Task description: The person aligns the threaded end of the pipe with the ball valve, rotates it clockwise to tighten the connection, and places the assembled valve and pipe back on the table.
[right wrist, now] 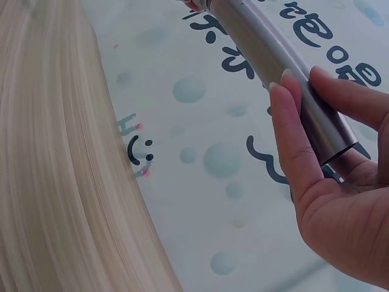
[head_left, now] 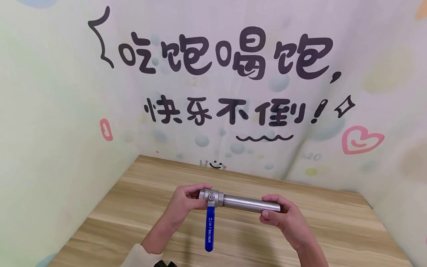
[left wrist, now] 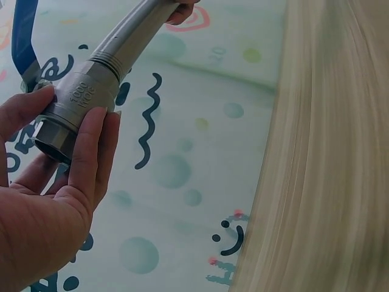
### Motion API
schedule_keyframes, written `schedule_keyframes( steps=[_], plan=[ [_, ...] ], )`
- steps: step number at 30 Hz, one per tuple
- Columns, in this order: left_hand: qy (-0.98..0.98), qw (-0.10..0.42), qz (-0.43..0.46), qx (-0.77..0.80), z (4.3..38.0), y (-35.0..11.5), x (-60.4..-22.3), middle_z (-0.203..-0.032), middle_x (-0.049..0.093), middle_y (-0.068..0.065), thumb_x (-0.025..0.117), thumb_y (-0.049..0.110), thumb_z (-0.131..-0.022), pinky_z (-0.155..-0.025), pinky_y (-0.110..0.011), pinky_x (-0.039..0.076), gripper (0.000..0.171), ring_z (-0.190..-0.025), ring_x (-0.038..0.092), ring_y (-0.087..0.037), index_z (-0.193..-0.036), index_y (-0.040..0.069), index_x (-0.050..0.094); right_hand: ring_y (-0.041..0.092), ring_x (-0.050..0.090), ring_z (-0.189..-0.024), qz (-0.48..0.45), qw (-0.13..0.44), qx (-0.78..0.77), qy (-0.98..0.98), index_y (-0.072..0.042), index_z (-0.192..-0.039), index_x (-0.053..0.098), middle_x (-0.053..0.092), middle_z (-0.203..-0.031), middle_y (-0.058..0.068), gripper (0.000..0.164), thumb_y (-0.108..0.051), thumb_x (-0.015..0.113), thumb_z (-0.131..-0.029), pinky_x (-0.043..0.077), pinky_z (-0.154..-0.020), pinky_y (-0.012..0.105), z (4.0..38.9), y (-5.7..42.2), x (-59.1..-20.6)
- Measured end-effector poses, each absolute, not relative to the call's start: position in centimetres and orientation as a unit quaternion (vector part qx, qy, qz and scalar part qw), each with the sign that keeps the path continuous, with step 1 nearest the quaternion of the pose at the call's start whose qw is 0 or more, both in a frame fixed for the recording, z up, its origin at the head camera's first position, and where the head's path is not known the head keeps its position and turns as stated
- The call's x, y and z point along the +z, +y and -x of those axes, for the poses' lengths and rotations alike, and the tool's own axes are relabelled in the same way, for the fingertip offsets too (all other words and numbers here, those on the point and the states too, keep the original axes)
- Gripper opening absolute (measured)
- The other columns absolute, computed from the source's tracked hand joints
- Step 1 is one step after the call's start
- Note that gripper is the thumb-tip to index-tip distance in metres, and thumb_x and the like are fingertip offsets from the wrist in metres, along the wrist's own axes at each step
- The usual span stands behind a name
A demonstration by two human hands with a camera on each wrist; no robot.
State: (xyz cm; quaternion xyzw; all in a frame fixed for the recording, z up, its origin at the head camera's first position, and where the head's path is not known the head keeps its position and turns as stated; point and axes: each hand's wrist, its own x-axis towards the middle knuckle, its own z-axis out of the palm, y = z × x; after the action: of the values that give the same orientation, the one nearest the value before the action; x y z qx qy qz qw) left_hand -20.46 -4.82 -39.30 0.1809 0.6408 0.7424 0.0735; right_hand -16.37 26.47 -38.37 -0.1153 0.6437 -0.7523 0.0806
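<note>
A steel ball valve [head_left: 217, 198] with a blue lever handle [head_left: 209, 230] is held above the table by my left hand [head_left: 185, 202], thumb on the near side and fingers behind its body. Its open hexagonal end [left wrist: 55, 141] faces out past the left fingers. From the valve's other end a straight steel pipe [head_left: 248, 204] runs to the right, its threads right at the valve's collar. My right hand [head_left: 288, 218] pinches the pipe near its free end between thumb and fingers. The blue lever points down toward me, crosswise to the pipe.
Beneath the hands lies a wood-grain table [head_left: 133, 218]. A pale printed curtain [head_left: 186, 144] with black lettering and pink hearts stands along its back edge and both sides. A light sleeve [head_left: 141, 256] covers the left forearm, with a black object [head_left: 165, 264] at the wrist.
</note>
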Motion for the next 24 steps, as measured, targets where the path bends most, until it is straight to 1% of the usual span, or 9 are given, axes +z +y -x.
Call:
schedule_keyframes(
  steps=[4,9,15,24],
  plan=[
    [0.640,0.075,-0.177,0.744,20.47,-4.80,-39.33,-0.106,0.066,-0.016,0.071,-0.004,-0.077,-0.073,-0.032,0.060,0.043,-0.086,0.064,-0.020,-0.119,-0.010,0.063,0.017,0.069,-0.080,0.110,0.077,-0.754,0.643,-0.006,-0.112,0.064,0.063,-0.095,0.004,0.029,0.007,0.063,-0.086,0.059,-0.080,0.037,16.38,26.53,-38.43],
    [0.640,0.072,-0.179,0.744,20.46,-4.82,-39.35,-0.106,0.066,-0.016,0.071,-0.003,-0.077,-0.073,-0.033,0.060,0.043,-0.086,0.064,-0.019,-0.119,-0.010,0.063,0.016,0.069,-0.078,0.112,0.074,-0.755,0.642,-0.004,-0.112,0.063,0.063,-0.094,0.005,0.026,0.006,0.062,-0.088,0.060,-0.079,0.036,16.39,26.53,-38.40],
    [0.639,0.071,-0.182,0.744,20.37,-4.86,-39.31,-0.105,0.067,-0.017,0.071,-0.004,-0.077,-0.073,-0.033,0.060,0.043,-0.085,0.065,-0.020,-0.119,-0.010,0.063,0.016,0.069,-0.078,0.108,0.072,-0.752,0.647,-0.008,-0.110,0.065,0.063,-0.094,0.005,0.023,0.003,0.062,-0.090,0.060,-0.079,0.036,16.32,26.42,-38.36],
    [0.636,0.070,-0.186,0.745,20.17,-4.74,-39.12,-0.105,0.066,-0.017,0.072,-0.003,-0.077,-0.073,-0.031,0.060,0.043,-0.086,0.065,-0.020,-0.119,-0.010,0.063,0.018,0.069,-0.079,0.100,0.064,-0.742,0.660,-0.006,-0.109,0.066,0.060,-0.099,0.008,0.019,0.000,0.060,-0.092,0.059,-0.082,0.037,16.23,26.49,-38.25]
  ],
)
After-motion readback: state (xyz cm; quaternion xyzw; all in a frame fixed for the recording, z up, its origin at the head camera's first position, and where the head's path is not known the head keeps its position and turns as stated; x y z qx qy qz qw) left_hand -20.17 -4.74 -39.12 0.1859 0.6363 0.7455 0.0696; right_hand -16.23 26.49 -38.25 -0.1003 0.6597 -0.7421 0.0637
